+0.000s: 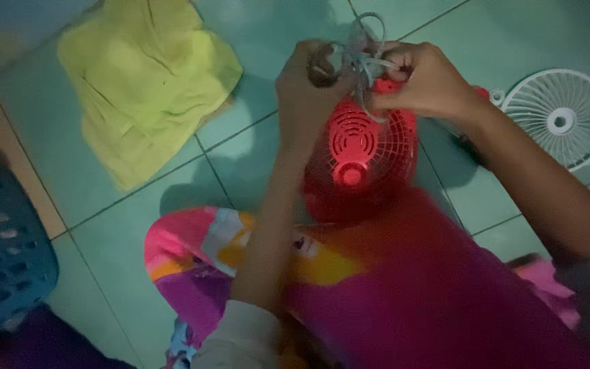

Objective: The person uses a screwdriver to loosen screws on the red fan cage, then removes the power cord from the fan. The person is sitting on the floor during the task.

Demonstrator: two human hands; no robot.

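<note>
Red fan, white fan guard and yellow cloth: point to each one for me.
Red fan (354, 147), head view, on its round rear grille.
White fan guard (560, 117), head view, on its centre ring.
Yellow cloth (146, 75), head view, on its folded middle.

tiled floor | yellow cloth | white fan grille | blue basket

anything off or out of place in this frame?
Yes. The white fan grille lies loose on the tiled floor, apart from the red fan body, so the fan is in pieces. Both the left hand and the right hand grip a tangled pale cord above it. A yellow cloth lies crumpled on the floor.
</note>
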